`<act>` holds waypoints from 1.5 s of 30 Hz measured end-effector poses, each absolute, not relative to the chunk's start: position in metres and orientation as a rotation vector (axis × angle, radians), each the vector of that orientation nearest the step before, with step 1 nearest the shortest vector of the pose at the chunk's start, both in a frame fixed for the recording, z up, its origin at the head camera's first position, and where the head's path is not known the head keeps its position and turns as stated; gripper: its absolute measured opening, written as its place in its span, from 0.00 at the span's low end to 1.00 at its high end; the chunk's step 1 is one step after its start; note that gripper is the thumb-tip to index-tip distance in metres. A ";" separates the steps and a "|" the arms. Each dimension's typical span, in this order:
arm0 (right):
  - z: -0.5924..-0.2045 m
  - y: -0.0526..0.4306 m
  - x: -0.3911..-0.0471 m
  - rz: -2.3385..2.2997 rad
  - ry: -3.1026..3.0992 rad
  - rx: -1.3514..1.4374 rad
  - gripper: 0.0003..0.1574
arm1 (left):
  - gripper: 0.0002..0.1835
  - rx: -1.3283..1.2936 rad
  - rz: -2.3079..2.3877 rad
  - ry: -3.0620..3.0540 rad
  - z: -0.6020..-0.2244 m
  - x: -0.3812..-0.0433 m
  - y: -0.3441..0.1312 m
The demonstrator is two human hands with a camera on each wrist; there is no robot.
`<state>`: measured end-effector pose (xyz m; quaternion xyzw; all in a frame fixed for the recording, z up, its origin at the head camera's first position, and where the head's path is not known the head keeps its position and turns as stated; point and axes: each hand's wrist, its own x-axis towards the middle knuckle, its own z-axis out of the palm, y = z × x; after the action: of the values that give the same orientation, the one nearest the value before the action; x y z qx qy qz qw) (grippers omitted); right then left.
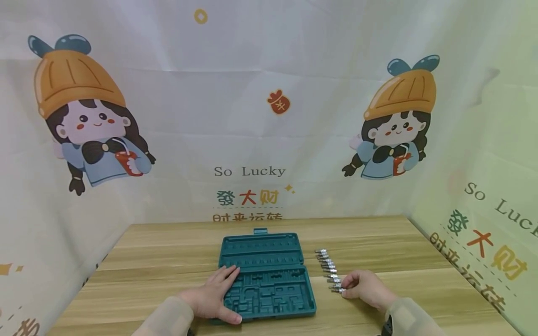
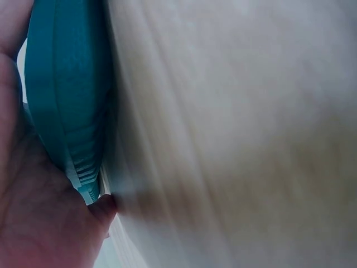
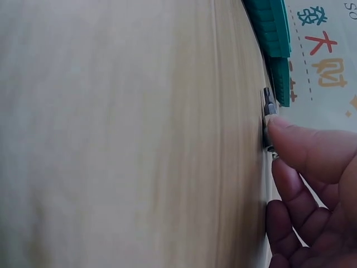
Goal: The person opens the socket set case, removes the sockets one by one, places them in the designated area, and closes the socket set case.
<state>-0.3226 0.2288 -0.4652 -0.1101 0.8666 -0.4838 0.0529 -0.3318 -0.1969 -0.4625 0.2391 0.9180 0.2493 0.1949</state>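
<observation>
A green plastic tool case (image 1: 269, 294) lies unfolded on the table, its moulded slots bare. My left hand (image 1: 212, 296) rests on the case's left edge, fingers spread over the rim and thumb at the front corner. In the left wrist view the palm lies along the case's side wall (image 2: 72, 84). To the right of the case, several bit sockets (image 1: 327, 263), silver with dark tips, form a slanting row. At the row's near end my right hand (image 1: 367, 289) pinches the closest bit socket (image 3: 270, 106) between thumb and forefinger, low at the tabletop.
The wooden table (image 1: 168, 247) reaches back to a printed cloth (image 1: 319, 140) that hangs behind and along both sides. A latch (image 1: 260, 231) sticks out from the lid's far edge.
</observation>
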 end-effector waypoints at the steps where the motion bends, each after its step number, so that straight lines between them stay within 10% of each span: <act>1: -0.465 0.229 -0.323 -1.475 2.625 -0.340 0.12 | 0.62 0.669 0.698 2.574 -0.462 -0.332 -0.197; 18: -0.409 0.146 -0.391 -1.515 2.644 -0.245 0.19 | 0.60 0.652 0.689 2.561 -0.452 -0.331 -0.209; 45: -0.441 0.096 -0.460 -1.560 2.562 0.024 0.27 | 0.57 0.751 0.725 2.550 -0.473 -0.337 -0.207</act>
<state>-0.4595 0.0962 -0.4409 0.0078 0.8520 -0.5187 0.0711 -0.3372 -0.2067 -0.4731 0.2677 0.9081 0.2584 0.1920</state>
